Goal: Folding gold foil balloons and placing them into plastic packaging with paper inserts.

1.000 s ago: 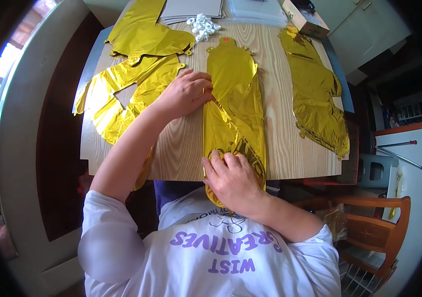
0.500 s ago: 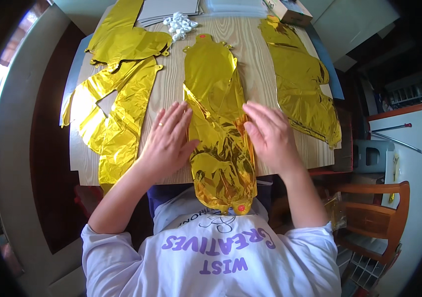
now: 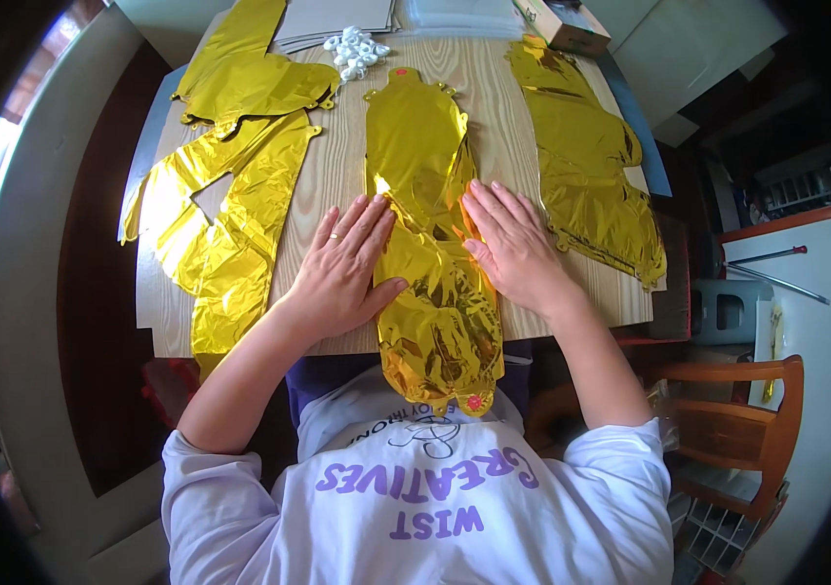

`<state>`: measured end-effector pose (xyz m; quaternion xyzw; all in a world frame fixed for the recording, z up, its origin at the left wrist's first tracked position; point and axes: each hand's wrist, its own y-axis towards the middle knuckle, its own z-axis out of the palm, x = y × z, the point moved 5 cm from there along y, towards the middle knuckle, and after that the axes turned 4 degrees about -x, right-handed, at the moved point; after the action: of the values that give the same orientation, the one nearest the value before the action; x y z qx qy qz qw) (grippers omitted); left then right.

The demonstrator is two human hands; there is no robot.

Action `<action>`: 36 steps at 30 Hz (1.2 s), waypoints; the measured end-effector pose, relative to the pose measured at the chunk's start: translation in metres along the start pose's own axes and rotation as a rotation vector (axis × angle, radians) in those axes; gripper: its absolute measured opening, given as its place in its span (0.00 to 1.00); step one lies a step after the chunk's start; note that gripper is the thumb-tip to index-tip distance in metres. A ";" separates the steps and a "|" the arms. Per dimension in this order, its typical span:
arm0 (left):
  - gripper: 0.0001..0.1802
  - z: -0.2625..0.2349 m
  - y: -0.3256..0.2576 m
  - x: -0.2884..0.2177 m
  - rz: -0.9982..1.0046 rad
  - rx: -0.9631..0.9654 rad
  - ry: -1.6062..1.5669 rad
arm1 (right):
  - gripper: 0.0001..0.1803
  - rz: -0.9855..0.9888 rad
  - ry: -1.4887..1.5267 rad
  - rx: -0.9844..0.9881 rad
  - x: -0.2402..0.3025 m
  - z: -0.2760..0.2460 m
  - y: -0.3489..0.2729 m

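Note:
A flat, uninflated gold foil balloon (image 3: 422, 146) lies lengthwise before me, its lower part hanging over the table's near edge against my shirt. Small tabs stick out around its ends, with a red dot at each end. On its left side rests my left hand (image 3: 347, 268), fingers stretched and lying flat over the foil's edge. My right hand (image 3: 513, 249) presses flat on the opposite edge, fingers extended. Between the hands the foil is creased and wrinkled. Neither hand grips anything.
More flat gold foil balloons (image 3: 255, 88) overlap on the left, and others (image 3: 586, 146) lie at the right. White ribbon bundles (image 3: 355, 51), grey sheets (image 3: 333, 18), clear plastic bags (image 3: 464, 15) and a cardboard box (image 3: 562, 24) sit at the far side. A wooden chair (image 3: 728, 419) stands at the right.
Both hands have moved inward and slightly away from me, settling flat on the foil's sides. The balloon's near end has shifted slightly up from my shirt.

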<state>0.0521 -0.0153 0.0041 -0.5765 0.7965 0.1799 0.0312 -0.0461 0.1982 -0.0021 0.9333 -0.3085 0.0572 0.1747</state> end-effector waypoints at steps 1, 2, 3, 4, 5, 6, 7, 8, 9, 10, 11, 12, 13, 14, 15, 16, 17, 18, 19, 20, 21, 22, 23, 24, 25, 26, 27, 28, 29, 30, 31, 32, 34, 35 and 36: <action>0.45 0.002 -0.001 0.001 0.006 -0.002 -0.003 | 0.30 -0.007 0.005 -0.001 0.000 0.000 0.000; 0.45 0.002 -0.002 0.002 0.008 -0.006 -0.001 | 0.30 -0.003 -0.001 0.001 0.000 -0.001 0.000; 0.46 0.002 -0.001 0.001 0.012 0.001 0.003 | 0.30 0.000 -0.007 0.003 0.002 -0.001 -0.001; 0.46 0.001 0.000 0.000 0.015 0.007 0.007 | 0.30 0.004 -0.012 0.005 0.003 -0.002 -0.002; 0.46 0.001 0.001 0.000 0.017 0.013 0.011 | 0.30 0.007 -0.015 0.004 0.003 -0.003 -0.003; 0.46 0.001 0.002 -0.001 0.027 0.012 0.011 | 0.30 0.010 -0.017 0.004 0.004 -0.003 -0.004; 0.46 0.001 0.002 -0.001 0.029 0.012 0.007 | 0.30 0.013 -0.019 0.003 0.004 -0.004 -0.005; 0.46 0.002 0.003 -0.001 0.033 0.011 0.001 | 0.29 0.019 -0.016 0.009 0.003 -0.004 -0.005; 0.46 0.002 0.004 -0.001 0.038 0.009 -0.005 | 0.29 0.026 -0.013 0.016 0.002 -0.005 -0.005; 0.46 0.001 0.005 -0.002 0.037 0.014 -0.014 | 0.29 0.032 -0.009 0.022 0.001 -0.005 -0.005; 0.46 0.001 0.005 -0.003 0.040 0.011 -0.017 | 0.28 0.037 0.013 0.013 0.000 -0.006 -0.004; 0.46 0.002 0.005 -0.003 0.044 0.008 -0.019 | 0.27 0.041 0.036 0.003 -0.001 -0.007 -0.003; 0.46 0.003 0.004 -0.003 0.047 0.005 -0.023 | 0.27 0.045 0.059 -0.006 -0.002 -0.009 -0.001; 0.46 0.003 0.005 -0.003 0.048 0.009 -0.012 | 0.25 0.058 0.072 -0.021 -0.002 -0.011 0.001; 0.46 0.004 0.005 -0.002 0.049 0.013 -0.002 | 0.24 0.071 0.086 -0.036 -0.002 -0.013 0.004; 0.46 0.004 0.005 -0.002 0.049 0.017 0.009 | 0.23 0.083 0.101 -0.051 -0.003 -0.016 0.007; 0.46 0.004 0.005 -0.002 0.054 0.015 0.014 | 0.21 0.129 0.149 -0.061 -0.008 -0.018 0.012; 0.46 0.004 0.004 -0.003 0.057 0.013 0.020 | 0.20 0.173 0.199 -0.070 -0.014 -0.020 0.019; 0.46 0.003 0.004 -0.002 0.058 0.011 0.027 | 0.18 0.217 0.250 -0.079 -0.022 -0.021 0.029; 0.46 0.004 0.004 -0.002 0.058 0.008 0.020 | 0.14 0.249 0.337 -0.205 -0.036 -0.026 0.042; 0.46 0.003 0.002 -0.001 0.051 0.006 0.016 | 0.14 0.395 0.401 -0.182 -0.049 -0.027 0.060; 0.46 0.002 0.001 -0.001 0.048 0.002 0.010 | 0.15 0.542 0.459 -0.159 -0.064 -0.030 0.079; 0.46 0.002 0.003 -0.002 0.053 -0.003 0.003 | 0.18 0.590 0.437 -0.146 -0.087 -0.025 0.097; 0.46 0.002 0.004 -0.002 0.056 -0.008 -0.001 | 0.21 0.634 0.418 -0.133 -0.111 -0.016 0.115; 0.45 0.001 0.003 -0.002 0.051 -0.013 -0.002 | 0.19 0.697 0.427 -0.030 -0.128 -0.002 0.134; 0.46 0.002 0.003 -0.002 0.049 -0.009 -0.004 | 0.18 0.760 0.430 0.073 -0.141 0.011 0.152; 0.46 0.003 0.003 -0.002 0.047 -0.006 -0.007 | 0.16 0.822 0.432 0.178 -0.151 0.024 0.164; 0.47 0.004 0.006 -0.003 0.054 -0.001 -0.014 | 0.17 0.825 0.459 0.152 -0.162 0.031 0.170; 0.46 0.004 0.005 -0.003 0.051 -0.002 -0.009 | 0.18 0.817 0.493 0.137 -0.158 0.037 0.179; 0.46 0.005 0.004 -0.003 0.050 -0.002 -0.006 | 0.18 0.810 0.526 0.121 -0.156 0.041 0.186; 0.46 0.006 0.006 -0.003 0.052 -0.004 -0.004 | 0.19 0.802 0.494 0.129 -0.159 0.040 0.188; 0.46 0.006 0.000 -0.001 0.025 0.002 -0.004 | 0.20 0.777 0.476 0.157 -0.137 0.036 0.192; 0.46 0.005 -0.001 -0.002 0.021 0.004 0.013 | 0.20 0.782 0.385 0.188 -0.127 0.031 0.195; 0.46 0.006 -0.002 -0.002 0.024 0.006 0.019 | 0.19 0.786 0.424 0.191 -0.126 0.032 0.194; 0.46 0.005 -0.002 -0.002 0.020 0.006 0.014 | 0.18 0.792 0.462 0.193 -0.126 0.033 0.192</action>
<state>0.0535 -0.0120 -0.0006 -0.5694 0.8031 0.1736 0.0257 -0.2613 0.1124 -0.0039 0.7186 -0.5870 0.3545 0.1157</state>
